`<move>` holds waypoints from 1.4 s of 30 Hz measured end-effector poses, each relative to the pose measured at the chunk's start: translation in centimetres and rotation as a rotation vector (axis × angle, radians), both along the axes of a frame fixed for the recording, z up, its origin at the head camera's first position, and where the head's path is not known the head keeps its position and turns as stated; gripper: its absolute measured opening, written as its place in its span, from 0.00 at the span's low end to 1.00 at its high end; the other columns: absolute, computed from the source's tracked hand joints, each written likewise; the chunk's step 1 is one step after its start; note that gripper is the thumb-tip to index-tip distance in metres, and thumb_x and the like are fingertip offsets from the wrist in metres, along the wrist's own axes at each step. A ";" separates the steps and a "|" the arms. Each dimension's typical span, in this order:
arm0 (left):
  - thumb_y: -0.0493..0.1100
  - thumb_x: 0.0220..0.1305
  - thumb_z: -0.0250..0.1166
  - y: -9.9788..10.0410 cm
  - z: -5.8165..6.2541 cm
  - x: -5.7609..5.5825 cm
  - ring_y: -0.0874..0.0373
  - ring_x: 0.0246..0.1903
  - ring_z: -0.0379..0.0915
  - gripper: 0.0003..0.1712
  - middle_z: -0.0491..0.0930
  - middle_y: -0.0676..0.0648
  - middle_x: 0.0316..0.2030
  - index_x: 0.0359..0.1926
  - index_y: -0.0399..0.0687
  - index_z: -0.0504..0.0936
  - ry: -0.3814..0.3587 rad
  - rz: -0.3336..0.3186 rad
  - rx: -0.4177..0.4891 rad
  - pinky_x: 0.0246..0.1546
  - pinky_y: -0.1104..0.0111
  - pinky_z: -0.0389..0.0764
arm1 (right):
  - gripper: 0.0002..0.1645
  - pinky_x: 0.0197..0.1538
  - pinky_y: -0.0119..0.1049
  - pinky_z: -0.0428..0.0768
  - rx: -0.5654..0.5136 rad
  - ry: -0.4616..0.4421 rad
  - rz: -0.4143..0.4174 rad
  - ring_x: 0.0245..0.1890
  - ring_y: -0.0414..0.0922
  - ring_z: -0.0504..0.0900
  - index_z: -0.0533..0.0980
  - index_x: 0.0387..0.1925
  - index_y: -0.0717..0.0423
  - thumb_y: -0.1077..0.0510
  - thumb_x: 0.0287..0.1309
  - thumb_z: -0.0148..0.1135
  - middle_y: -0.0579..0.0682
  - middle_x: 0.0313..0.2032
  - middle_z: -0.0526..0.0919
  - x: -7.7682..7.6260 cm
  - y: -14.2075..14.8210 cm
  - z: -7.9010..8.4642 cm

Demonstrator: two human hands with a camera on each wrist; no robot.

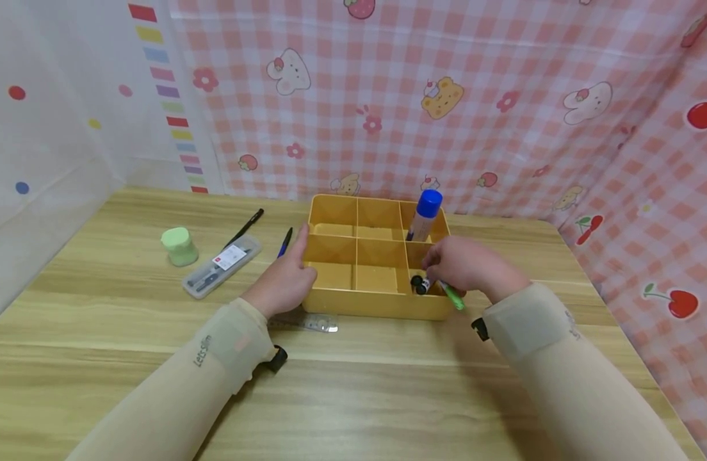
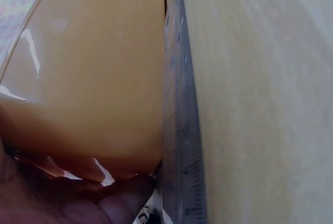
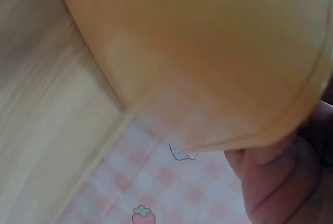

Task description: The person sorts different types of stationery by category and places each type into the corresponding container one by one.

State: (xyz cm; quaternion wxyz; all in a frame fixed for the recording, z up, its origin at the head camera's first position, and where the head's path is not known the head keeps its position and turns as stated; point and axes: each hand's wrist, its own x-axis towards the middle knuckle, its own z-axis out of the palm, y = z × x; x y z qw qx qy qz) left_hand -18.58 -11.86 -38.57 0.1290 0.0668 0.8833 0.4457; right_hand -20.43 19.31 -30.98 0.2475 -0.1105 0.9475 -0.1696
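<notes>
A yellow organizer box [image 1: 376,304] with six compartments stands on the table. At its left end, my left hand [image 1: 284,278] lays an outstretched index finger along the wall; in the left wrist view, its other fingers [image 2: 119,203] bend against the box's end. My right hand [image 1: 465,262] reaches into the front right compartment. Its fingers are curled around the upper end of a green pen [image 1: 454,298], which slants over the front rim; the fingertips are partly hidden. Small black-capped items [image 1: 419,287] lie beside them. In the right wrist view, fingers [image 3: 281,182] bend over the box's rim.
A blue-capped glue stick [image 1: 425,211] stands in the back right compartment. Left of the box lie a blue pen [image 1: 285,242], a clear case [image 1: 221,266], a black pen [image 1: 246,225] and a green block [image 1: 180,246]. A clear ruler [image 1: 313,322] lies along the box's front.
</notes>
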 end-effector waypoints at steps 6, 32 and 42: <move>0.44 0.75 0.46 0.0 0.1 0.0 0.46 0.84 0.39 0.50 0.35 0.50 0.86 0.84 0.64 0.24 0.005 -0.003 0.001 0.83 0.45 0.46 | 0.17 0.24 0.32 0.79 0.067 0.014 -0.010 0.19 0.42 0.78 0.84 0.56 0.60 0.58 0.77 0.56 0.50 0.27 0.84 -0.7 -0.7 -0.4; 0.46 0.75 0.46 0.2 0.5 0.2 0.43 0.77 0.59 0.50 0.42 0.45 0.85 0.84 0.62 0.25 0.040 -0.022 -0.032 0.80 0.45 0.58 | 0.24 0.54 0.52 0.82 -0.136 0.332 -0.184 0.50 0.55 0.81 0.74 0.70 0.59 0.57 0.80 0.48 0.62 0.60 0.82 2.0 2.6 -0.1; 0.64 0.83 0.41 -3.7 1.7 1.4 0.42 0.80 0.56 0.40 0.58 0.43 0.82 0.85 0.50 0.52 0.127 -0.040 -0.228 0.78 0.42 0.60 | 0.39 0.64 0.66 0.77 -0.115 0.219 -0.192 0.64 0.70 0.77 0.54 0.80 0.71 0.51 0.80 0.47 0.76 0.69 0.71 2.8 4.5 -2.6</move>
